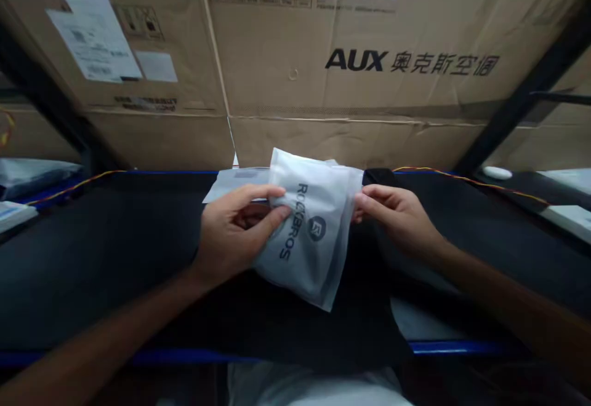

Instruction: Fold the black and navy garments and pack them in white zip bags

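A frosted white plastic bag (pixel 307 227) printed with "ROCKBROS" and a round dark logo is held up over the dark shelf surface, its lettering running sideways. My left hand (pixel 237 227) grips the bag's left side between thumb and fingers. On the other side, my right hand (pixel 392 212) pinches the upper right edge of the bag. What is inside the bag cannot be made out. Behind it, a pale flat sheet or packet (pixel 231 183) lies on the surface, partly covered by my left hand and the bag.
Large cardboard boxes (pixel 286 86), one marked "AUX", stand behind the black surface (pixel 115 234). Dark metal posts rise at both sides. A red-yellow wire (pixel 443 174) runs along the back. Packets lie at far left; a white oval object (pixel 497 173) and white box (pixel 570 220) sit at right.
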A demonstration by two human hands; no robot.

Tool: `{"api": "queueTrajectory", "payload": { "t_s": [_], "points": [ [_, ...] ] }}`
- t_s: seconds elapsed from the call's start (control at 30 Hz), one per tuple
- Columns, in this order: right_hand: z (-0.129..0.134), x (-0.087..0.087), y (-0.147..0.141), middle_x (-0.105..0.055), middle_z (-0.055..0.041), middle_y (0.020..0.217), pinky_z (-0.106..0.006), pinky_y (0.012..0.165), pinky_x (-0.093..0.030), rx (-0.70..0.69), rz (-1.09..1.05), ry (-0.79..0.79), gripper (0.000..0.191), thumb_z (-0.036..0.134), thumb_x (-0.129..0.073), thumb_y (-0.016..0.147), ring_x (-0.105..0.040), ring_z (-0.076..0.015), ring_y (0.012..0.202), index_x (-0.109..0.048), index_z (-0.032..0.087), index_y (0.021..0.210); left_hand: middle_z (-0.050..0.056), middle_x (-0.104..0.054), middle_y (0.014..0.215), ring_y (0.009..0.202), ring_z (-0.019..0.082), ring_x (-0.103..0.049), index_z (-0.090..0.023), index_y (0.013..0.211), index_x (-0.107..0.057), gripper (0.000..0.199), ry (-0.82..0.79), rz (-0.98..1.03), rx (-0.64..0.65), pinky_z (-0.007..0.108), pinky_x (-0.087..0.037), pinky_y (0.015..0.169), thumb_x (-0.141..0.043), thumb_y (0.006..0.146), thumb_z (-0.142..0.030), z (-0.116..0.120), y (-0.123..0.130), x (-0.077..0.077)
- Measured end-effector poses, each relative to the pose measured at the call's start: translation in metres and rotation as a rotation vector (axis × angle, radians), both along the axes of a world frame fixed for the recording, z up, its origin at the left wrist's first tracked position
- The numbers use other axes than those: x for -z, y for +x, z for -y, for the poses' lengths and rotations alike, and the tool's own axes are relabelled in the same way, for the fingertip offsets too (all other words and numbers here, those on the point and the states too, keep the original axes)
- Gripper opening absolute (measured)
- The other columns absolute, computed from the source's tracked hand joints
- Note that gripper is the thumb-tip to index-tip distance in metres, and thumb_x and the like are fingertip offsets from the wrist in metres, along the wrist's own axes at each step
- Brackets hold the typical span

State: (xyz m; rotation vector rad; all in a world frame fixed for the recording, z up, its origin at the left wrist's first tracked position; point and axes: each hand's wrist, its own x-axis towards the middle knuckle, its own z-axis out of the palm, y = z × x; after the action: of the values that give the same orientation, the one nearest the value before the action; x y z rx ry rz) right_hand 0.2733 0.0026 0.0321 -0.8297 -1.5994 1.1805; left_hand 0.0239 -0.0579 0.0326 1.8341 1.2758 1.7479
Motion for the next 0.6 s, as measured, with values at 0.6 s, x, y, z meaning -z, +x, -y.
{"api": "queueTrajectory", "payload": {
  "t_s": [0.6],
  "points": [
    [0.018, 0.003, -0.013, -0.075, -0.0041, 0.073, -0.026, 0.066, -0.053, -0.262, 0.134, -0.101, 0.029, 0.045, -0.076, 0.084, -0.068, -0.0149, 0.067, -0.073, 0.016, 0.078, 0.003, -0.077, 0.083, 0.062, 0.015, -0.074, -0.014, 0.091, -0.075, 0.027, -0.063, 0.137, -0.082, 0.02, -0.061, 0.055, -0.085, 0.07, -0.028, -0.006, -0.001, -0.008]
  ]
}}
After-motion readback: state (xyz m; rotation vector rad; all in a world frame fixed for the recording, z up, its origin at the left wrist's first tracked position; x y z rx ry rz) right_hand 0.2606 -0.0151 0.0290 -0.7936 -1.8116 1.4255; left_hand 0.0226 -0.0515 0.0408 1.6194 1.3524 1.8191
